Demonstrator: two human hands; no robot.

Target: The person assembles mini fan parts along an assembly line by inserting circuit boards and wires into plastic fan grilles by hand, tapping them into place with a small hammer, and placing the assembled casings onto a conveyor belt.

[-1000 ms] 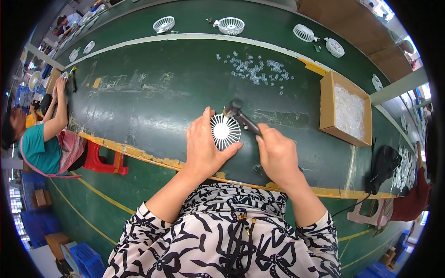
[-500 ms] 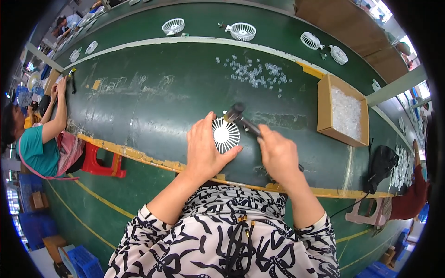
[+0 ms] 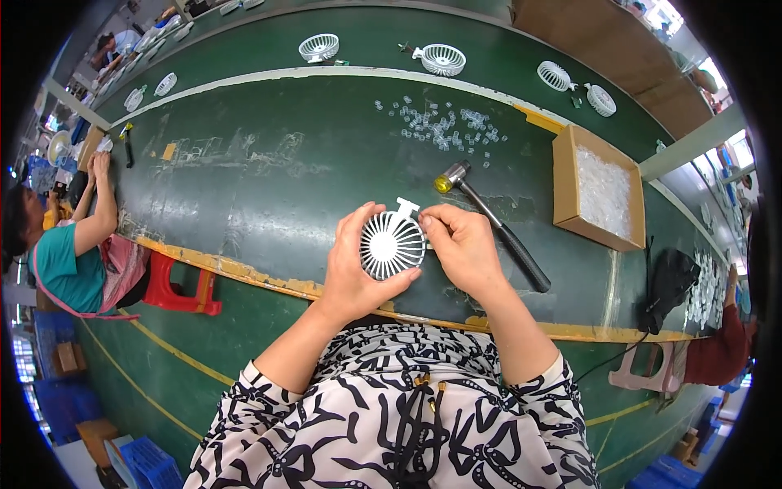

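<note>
A round white slatted fan cage (image 3: pixel 389 246) with a short neck is in my left hand (image 3: pixel 346 269), whose fingers and thumb curve around its left and near sides. At the cage's right edge, close to the neck, my right hand (image 3: pixel 466 251) has its thumb and forefinger pinched together. What lies between those fingertips is too small to make out. Beside my right hand rests a hammer (image 3: pixel 511 238) with a black handle and a yellow-tipped head, lying on the green worktable (image 3: pixel 285 204) and touched by neither hand.
Small clear plastic pieces (image 3: pixel 448 126) are scattered beyond the hammer. A cardboard box (image 3: pixel 599 232) of clear parts stands at right, with a black bag (image 3: pixel 674 293) nearby. Farther back, a conveyor (image 3: pixel 375 53) carries several fan cages. A co-worker (image 3: pixel 73 253) sits at far left.
My right hand has let go of the hammer, which now lies on the table to the right. That hand has come to the cage's edge, and the cage's neck is now in plain sight.
</note>
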